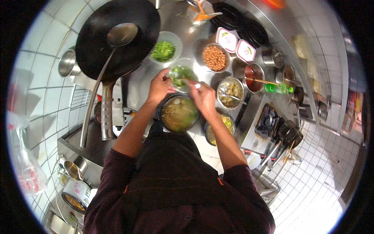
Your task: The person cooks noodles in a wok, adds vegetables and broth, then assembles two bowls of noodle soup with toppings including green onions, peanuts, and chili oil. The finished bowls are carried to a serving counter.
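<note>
My left hand (160, 85) grips the left edge of a clear plastic container (191, 65) with chopped greens (176, 74) in it. At its right edge is my right hand (203, 96), blurred, fingertips bent inward; what they hold is unclear. Just below both hands stands a dark bowl (166, 124) of noodles in broth (175, 112), with a green blur over its right side. Another dark bowl (210, 137) with pale yellow and green food is partly hidden by my right forearm.
Behind are a tub of chopped greens (163, 51), a bowl of peanuts (214, 58) and a bowl of chopped pickles (232, 90) with a spoon. A wok (90, 38) holding a ladle (122, 34) looms left. Right are a red sauce pot (253, 80) and a gas burner (266, 120).
</note>
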The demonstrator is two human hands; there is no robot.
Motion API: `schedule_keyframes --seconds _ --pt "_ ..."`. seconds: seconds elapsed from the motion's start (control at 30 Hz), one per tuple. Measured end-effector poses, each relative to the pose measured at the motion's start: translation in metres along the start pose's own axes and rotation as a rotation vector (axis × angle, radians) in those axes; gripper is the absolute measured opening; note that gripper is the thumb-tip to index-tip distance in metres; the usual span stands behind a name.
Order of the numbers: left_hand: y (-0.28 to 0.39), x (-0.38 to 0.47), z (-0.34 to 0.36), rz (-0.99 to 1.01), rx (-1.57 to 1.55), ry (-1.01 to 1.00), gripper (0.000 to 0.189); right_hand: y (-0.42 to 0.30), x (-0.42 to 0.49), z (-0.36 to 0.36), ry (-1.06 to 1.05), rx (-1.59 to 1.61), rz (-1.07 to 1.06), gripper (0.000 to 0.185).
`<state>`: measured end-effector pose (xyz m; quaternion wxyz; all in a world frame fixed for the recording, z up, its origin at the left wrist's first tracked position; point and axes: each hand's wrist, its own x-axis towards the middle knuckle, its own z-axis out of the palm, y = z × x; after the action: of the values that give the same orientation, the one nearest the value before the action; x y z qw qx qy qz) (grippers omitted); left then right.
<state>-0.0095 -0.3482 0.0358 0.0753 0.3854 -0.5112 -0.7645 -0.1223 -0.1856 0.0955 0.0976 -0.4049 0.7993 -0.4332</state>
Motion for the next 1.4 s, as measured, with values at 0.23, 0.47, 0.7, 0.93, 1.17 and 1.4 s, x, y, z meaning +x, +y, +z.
schedule_keyframes --seconds 0.23,0.47,0.7,0.93,1.17,1.4 --pt "0.002 0.001 -0.006 -0.009 -0.046 -0.059 0.048 0.022 0.008 0.02 0.185 0.739 0.725 0.027" --pt "0.003 0.002 -0.007 -0.004 -0.056 -0.06 0.047 0.035 0.009 0.015 0.237 0.884 0.814 0.029" --pt "0.005 -0.001 -0.01 0.006 -0.035 -0.111 0.049 0.034 0.002 0.008 0.328 0.807 0.761 0.03" --pt "0.007 0.002 -0.006 -0.041 -0.023 -0.087 0.049 0.027 0.011 0.028 0.124 0.276 0.277 0.019" --pt "0.003 0.004 -0.004 -0.021 -0.036 -0.062 0.048 0.03 0.005 0.015 0.074 0.6 0.627 0.025" --pt "0.004 0.005 -0.009 -0.046 -0.037 -0.151 0.047 0.043 -0.001 0.006 0.18 0.879 0.767 0.028"
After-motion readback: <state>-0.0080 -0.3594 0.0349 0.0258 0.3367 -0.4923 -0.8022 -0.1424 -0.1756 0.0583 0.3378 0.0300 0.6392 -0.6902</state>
